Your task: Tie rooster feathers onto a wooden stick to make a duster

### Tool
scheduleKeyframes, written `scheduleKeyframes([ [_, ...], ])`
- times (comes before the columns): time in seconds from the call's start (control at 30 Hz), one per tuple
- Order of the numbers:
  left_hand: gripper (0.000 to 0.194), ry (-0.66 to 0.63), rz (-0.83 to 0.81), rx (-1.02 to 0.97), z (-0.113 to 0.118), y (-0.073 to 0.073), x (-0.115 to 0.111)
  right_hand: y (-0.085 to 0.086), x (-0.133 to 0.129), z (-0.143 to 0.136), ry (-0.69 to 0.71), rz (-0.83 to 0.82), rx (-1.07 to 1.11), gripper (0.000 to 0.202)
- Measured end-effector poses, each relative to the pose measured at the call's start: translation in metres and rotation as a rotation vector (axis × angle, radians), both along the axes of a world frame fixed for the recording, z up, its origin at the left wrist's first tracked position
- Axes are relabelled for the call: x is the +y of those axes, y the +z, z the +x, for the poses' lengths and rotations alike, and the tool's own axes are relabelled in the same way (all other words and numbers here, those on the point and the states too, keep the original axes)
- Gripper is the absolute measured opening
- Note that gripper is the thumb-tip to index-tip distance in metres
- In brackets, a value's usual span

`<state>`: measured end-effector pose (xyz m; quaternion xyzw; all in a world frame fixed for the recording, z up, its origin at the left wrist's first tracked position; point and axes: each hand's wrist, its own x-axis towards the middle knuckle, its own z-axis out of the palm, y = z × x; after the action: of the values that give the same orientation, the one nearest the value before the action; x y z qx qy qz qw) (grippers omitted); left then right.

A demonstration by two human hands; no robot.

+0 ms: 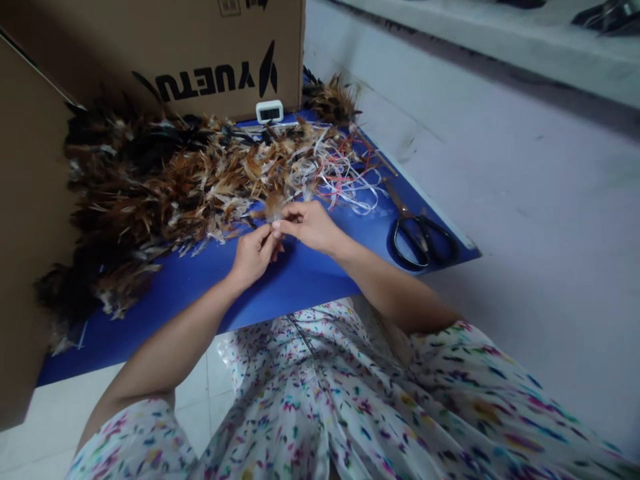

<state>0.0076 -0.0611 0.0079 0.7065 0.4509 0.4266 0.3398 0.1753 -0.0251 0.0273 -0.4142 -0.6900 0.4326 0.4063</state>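
My left hand [254, 255] and my right hand [311, 227] meet over the front part of the blue tabletop [300, 280], fingertips pinched together. A small fluffy brown feather [274, 205] sticks up from between their fingers; its lower end is hidden by them. Just beyond lies a wide heap of brown, black and whitish feathers [200, 170]. To the right of the heap, a tangle of white and red strings [345, 177] spreads close behind my right hand. Black-handled scissors [417, 233] rest on the table to the right of my right forearm, apart from it.
A large cardboard box [215, 40] stands behind the heap, and more cardboard [30, 200] rises on the left. A small white digital device [269, 112] sits before the box. Another feather bunch [333, 100] lies at the back corner. A pale wall [500, 173] borders the table's right side.
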Motion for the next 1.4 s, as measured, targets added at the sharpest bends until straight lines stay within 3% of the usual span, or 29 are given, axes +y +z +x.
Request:
scheduleKeyframes([
  [0.1, 0.046, -0.006, -0.069, -0.114, 0.0, 0.0, 0.003, 0.008, 0.003, -0.005, -0.015, 0.017, 0.0, 0.019],
  [0.3, 0.045, 0.005, -0.154, -0.37, 0.0, 0.001, 0.008, 0.024, 0.015, -0.001, 0.103, 0.004, 0.051, 0.023],
  [0.37, 0.045, 0.037, -0.164, -0.412, 0.0, 0.001, 0.009, 0.022, 0.028, 0.01, 0.059, 0.052, 0.045, 0.02],
  [0.47, 0.045, 0.078, -0.164, -0.463, -0.001, 0.0, 0.012, 0.01, 0.051, 0.033, -0.163, 0.169, 0.006, 0.009],
  [0.6, 0.045, 0.116, -0.169, -0.514, -0.002, -0.002, 0.017, -0.006, 0.066, 0.055, -0.351, 0.155, -0.254, 0.007],
  [0.73, 0.045, 0.15, -0.182, -0.543, -0.005, -0.004, 0.019, -0.005, 0.058, 0.056, -0.435, 0.174, -0.554, 0.015],
  [0.97, 0.046, 0.163, -0.191, -0.533, -0.006, -0.007, 0.02, -0.002, 0.051, 0.04, -0.427, 0.035, -0.805, 0.033],
  [1.07, 0.046, 0.159, -0.2, -0.528, -0.005, -0.006, 0.02, -0.005, 0.053, 0.037, -0.416, 0.033, -0.843, 0.018],
  [1.2, 0.045, 0.16, -0.196, -0.531, -0.006, -0.005, 0.019, -0.006, 0.058, 0.041, -0.422, 0.017, -0.669, 0.012],
  [1.4, 0.046, 0.151, -0.226, -0.542, -0.006, -0.005, 0.018, 0.007, 0.049, 0.039, -0.298, -0.229, -0.013, 0.019],
])
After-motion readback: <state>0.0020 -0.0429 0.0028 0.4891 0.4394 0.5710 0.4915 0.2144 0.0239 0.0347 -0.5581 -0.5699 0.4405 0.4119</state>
